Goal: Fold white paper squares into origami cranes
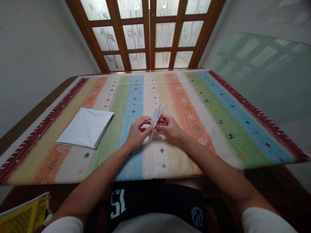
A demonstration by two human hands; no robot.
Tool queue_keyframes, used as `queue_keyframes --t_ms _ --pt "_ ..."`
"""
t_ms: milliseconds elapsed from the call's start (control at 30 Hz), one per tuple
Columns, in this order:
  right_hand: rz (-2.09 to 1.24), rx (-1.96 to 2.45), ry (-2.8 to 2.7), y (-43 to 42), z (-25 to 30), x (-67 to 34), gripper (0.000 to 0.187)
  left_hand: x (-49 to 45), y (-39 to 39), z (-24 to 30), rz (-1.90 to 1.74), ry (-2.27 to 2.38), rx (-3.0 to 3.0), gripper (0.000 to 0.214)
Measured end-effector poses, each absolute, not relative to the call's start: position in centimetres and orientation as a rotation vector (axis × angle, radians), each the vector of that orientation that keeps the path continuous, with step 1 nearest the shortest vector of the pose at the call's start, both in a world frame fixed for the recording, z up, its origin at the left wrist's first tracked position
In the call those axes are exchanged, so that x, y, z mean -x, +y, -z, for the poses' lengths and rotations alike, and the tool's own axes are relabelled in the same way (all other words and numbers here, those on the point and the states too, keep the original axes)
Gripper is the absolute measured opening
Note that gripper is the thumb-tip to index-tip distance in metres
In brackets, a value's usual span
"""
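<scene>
Your black shorts (155,207) show a large white number 15 (118,203), upside down in your view, beside a round white emblem (197,216) without legible words. Print on the yellow booklet (24,215) is too small to read.

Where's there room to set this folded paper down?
Bare striped cloth lies right of the right hand, out to the red border, and ahead of the folded paper. A narrower patch sits between the white paper square and the left hand. Crowded: around both hands.

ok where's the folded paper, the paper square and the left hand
folded paper (154,121), head view, its middle
paper square (85,127), head view, top face
left hand (138,132), head view, back of hand
</scene>
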State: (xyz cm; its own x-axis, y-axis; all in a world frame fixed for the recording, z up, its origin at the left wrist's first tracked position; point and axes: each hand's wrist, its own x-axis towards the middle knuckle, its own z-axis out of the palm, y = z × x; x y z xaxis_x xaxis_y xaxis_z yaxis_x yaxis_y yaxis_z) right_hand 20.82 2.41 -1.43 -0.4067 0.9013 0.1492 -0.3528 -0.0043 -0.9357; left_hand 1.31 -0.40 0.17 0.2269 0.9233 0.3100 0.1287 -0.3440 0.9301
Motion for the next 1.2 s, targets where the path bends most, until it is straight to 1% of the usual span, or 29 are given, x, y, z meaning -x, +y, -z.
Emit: queue_keyframes --t_ms 133,300,533,667,1000,1200 --pt "-1.556 0.669 -1.282 2.1 1.4 -20.7 0.048 -1.4 -0.6 -0.3 -1.212 1.003 -1.701 0.022" --pt "-1.496 0.665 -1.318 1.6 1.0 -20.3 0.045 -1.5 -0.7 -0.2 -1.199 0.978 -1.644 0.029" --pt "-1.146 0.724 -1.441 0.4 -0.4 -20.0 0.039 -1.4 -0.6 0.1 -1.256 0.973 -1.586 0.036" --pt "-1.020 0.770 -1.508 -0.2 -0.9 -20.0 0.037 -1.4 -0.5 0.3 -1.299 0.952 -1.554 0.039" --pt "-0.930 0.762 -1.543 -0.3 -0.8 -19.6 0.034 -1.5 -0.7 0.1 -1.333 0.950 -1.535 0.040" --pt "-0.884 0.738 -1.575 -0.6 -0.5 -19.3 0.027 -1.4 -0.9 -0.2 -1.370 0.999 -1.528 0.041"
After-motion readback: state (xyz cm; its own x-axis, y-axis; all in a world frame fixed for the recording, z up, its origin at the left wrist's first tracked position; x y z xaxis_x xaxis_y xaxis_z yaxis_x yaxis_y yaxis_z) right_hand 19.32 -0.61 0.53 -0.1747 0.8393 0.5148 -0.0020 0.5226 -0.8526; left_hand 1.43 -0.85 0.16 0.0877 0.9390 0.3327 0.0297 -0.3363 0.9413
